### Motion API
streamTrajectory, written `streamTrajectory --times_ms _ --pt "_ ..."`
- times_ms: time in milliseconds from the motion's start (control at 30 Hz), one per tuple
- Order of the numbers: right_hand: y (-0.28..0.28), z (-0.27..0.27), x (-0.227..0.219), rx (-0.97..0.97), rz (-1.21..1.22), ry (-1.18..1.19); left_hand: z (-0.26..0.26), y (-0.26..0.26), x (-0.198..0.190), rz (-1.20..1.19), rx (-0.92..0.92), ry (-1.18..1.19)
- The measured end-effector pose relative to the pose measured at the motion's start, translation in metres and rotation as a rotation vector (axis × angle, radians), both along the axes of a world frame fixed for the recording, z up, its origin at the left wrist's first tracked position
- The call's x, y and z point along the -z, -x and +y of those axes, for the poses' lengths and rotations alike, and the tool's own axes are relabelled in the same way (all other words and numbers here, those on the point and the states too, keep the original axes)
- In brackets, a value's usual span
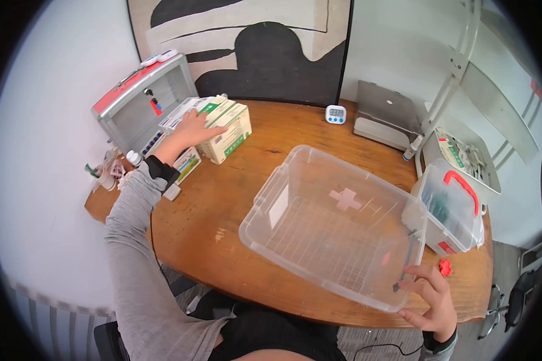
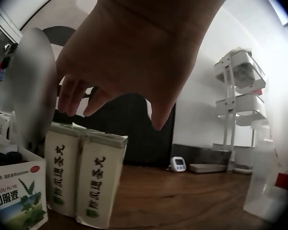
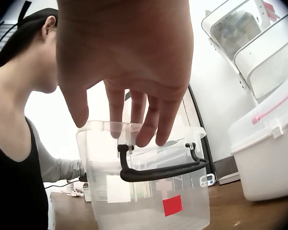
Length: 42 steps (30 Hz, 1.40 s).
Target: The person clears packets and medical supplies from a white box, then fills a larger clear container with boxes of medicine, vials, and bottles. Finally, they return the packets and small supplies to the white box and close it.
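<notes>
My left hand [image 1: 193, 129] reaches over a group of medicine boxes at the back left, fingers spread, thumb pointing right. Right below it stand two cream-and-green boxes [image 2: 101, 177], side by side with dark lettering. Beside them is an opened oral-liquid box [image 2: 19, 191] with dark-capped vials. My right hand [image 1: 432, 298] is at the near right corner of a large clear plastic bin [image 1: 319, 240], fingertips right at the rim, thumb apart from them. The bin has a pink cross and a black handle [image 3: 158, 172], which hangs below those fingers. No lid covers the bin.
An open metal case [image 1: 144, 99] with a red edge stands behind the boxes. Right of the bin are a lidded white box [image 1: 445, 210] with a red handle and a red piece [image 1: 445, 268]. A timer [image 1: 335, 114] and a grey device [image 1: 385, 114] stand at the back.
</notes>
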State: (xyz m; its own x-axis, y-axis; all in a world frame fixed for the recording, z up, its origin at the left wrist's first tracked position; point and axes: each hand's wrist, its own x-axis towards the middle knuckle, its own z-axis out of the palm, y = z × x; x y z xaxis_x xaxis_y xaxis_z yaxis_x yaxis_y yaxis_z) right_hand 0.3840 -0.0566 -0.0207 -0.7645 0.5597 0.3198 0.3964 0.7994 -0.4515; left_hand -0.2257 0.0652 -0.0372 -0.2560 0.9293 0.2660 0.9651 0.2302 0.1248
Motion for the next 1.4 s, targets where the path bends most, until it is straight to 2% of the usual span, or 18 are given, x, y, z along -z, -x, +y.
streamTrajectory --times_ms 67,133,233,400,533,600,733,800,833,900,1000,1133,1233,1267,1333,1400 --pt "0.000 0.001 -0.005 0.032 0.018 0.026 0.018 0.010 0.002 -0.014 -0.077 0.210" --pt "-0.006 0.002 -0.004 0.058 0.040 0.052 0.026 0.008 0.006 0.034 -0.081 0.197" --pt "-0.024 0.008 0.002 0.105 0.029 0.068 0.027 -0.002 0.013 0.132 -0.103 0.147" --pt "-0.031 0.021 0.002 0.158 0.006 0.054 0.032 0.000 0.036 0.243 0.013 -0.121" --pt "-0.024 0.028 0.004 0.134 0.031 0.096 0.029 -0.003 0.031 0.258 0.045 -0.087" --pt "-0.021 0.031 0.007 0.120 0.037 -0.019 0.027 -0.008 0.033 0.242 0.112 -0.131" --pt "-0.025 0.030 0.010 0.132 0.052 -0.008 0.031 -0.002 0.037 0.259 0.153 -0.145" --pt "-0.026 0.029 0.009 0.130 0.056 -0.006 0.034 0.002 0.033 0.091 0.049 -0.002" --pt "-0.027 0.029 0.010 0.127 0.055 -0.004 0.037 0.006 0.032 0.090 0.047 0.000" --pt "-0.031 0.026 0.011 0.139 0.056 0.014 0.046 0.017 0.030 -0.306 0.005 0.161" --pt "-0.032 0.025 0.010 0.134 0.061 0.022 0.053 0.022 0.021 -0.317 0.098 0.230" --pt "-0.029 0.020 0.007 0.166 0.086 0.031 0.059 0.019 0.023 -0.369 0.011 0.163" --pt "-0.031 0.018 0.003 0.189 0.074 0.056 0.060 0.023 0.013 -0.463 0.036 0.067" --pt "-0.034 0.018 0.002 0.205 0.076 0.054 0.058 0.016 0.003 -0.465 0.036 0.068" --pt "-0.034 0.018 -0.002 0.218 0.073 0.053 0.049 0.002 -0.030 -0.573 0.180 -0.086" --pt "-0.031 0.020 -0.016 0.242 0.071 -0.011 0.030 -0.028 -0.072 -0.715 0.275 -0.100"
